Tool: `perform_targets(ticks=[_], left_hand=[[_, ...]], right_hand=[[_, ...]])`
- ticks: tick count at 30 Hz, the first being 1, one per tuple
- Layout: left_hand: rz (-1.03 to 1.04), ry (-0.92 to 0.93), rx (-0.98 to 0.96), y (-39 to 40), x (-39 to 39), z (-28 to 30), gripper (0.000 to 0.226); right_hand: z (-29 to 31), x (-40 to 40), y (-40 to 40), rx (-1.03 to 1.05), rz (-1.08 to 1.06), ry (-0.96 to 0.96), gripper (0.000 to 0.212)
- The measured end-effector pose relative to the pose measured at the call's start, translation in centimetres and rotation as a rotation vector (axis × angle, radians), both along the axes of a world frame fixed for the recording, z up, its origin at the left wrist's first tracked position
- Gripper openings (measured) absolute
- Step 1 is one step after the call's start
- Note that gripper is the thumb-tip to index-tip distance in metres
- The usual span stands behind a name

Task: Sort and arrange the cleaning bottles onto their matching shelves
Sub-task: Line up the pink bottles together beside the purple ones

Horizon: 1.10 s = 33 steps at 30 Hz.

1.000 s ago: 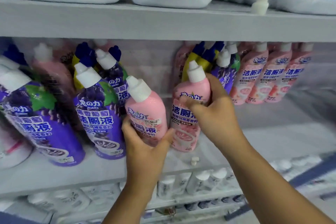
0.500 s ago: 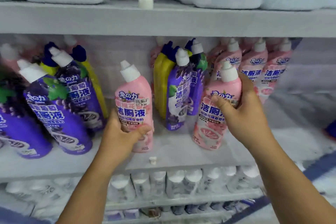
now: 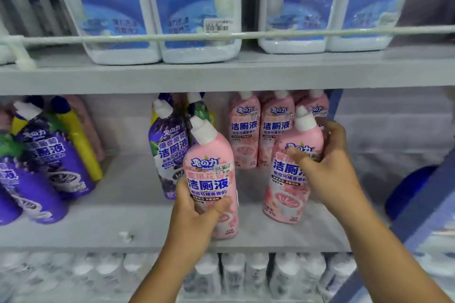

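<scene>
My left hand grips the lower body of a pink toilet-cleaner bottle with a white cap, near the front of the grey middle shelf. My right hand holds a second pink bottle by its shoulder, standing on the shelf in front of a row of three pink bottles. A purple bottle stands just behind the left-hand pink one. More purple bottles and yellow bottles lean at the far left.
Large white jugs with blue labels fill the upper shelf behind a white rail. White-capped bottles crowd the shelf below. A small white piece lies on the middle shelf's front. A blue object sits at right.
Both hands have carried their pink bottles rightward along the shelf, closer to the pink row. The view has tilted up, showing the jugs above.
</scene>
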<state>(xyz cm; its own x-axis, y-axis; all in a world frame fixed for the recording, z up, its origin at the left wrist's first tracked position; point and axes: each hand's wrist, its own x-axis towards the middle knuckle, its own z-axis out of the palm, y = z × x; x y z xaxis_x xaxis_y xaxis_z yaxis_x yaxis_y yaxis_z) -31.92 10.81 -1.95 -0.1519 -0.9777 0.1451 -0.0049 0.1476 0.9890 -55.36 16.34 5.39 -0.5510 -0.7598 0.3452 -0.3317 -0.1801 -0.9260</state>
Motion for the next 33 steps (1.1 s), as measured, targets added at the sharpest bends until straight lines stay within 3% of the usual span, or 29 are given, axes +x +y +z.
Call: perform_targets(ticks=[5, 11, 15, 17, 20, 23, 26, 33], left_hand=[[0.009, 0.027, 0.001, -0.6, -5.9, 0.5, 0.056], [-0.045, 0.010, -0.061, -1.7, -11.9, -0.7, 0.059], [-0.070, 0.044, -0.096, -2.5, -14.8, -1.2, 0.069], [-0.095, 0.023, -0.123, -3.0, -15.3, -1.5, 0.071], [-0.159, -0.078, -0.122, -3.8, -14.3, -2.4, 0.076], [-0.188, -0.164, -0.090, -4.5, -13.0, -3.9, 0.087], [-0.202, -0.120, -0.075, -4.7, -13.4, -3.9, 0.077], [-0.223, -0.028, -0.006, -6.3, -14.9, -3.7, 0.063]], right_hand=[[-1.0, -4.0, 0.6, -0.008, -0.023, -0.016, 0.055], [-2.1, -7.0, 0.9, -0.097, -0.114, 0.078, 0.065], [-5.7, -6.1, 0.3, -0.087, -0.204, 0.027, 0.082], [-8.4, -5.5, 0.4, -0.059, -0.211, -0.041, 0.078], [-10.2, -5.4, 0.3, 0.021, -0.297, 0.001, 0.064], [-10.2, -5.9, -0.4, -0.009, -0.298, -0.013, 0.064], [-10.1, -5.8, -0.9, -0.104, -0.242, -0.114, 0.074], [-10.7, -6.5, -2.2, -0.137, -0.196, -0.211, 0.065]])
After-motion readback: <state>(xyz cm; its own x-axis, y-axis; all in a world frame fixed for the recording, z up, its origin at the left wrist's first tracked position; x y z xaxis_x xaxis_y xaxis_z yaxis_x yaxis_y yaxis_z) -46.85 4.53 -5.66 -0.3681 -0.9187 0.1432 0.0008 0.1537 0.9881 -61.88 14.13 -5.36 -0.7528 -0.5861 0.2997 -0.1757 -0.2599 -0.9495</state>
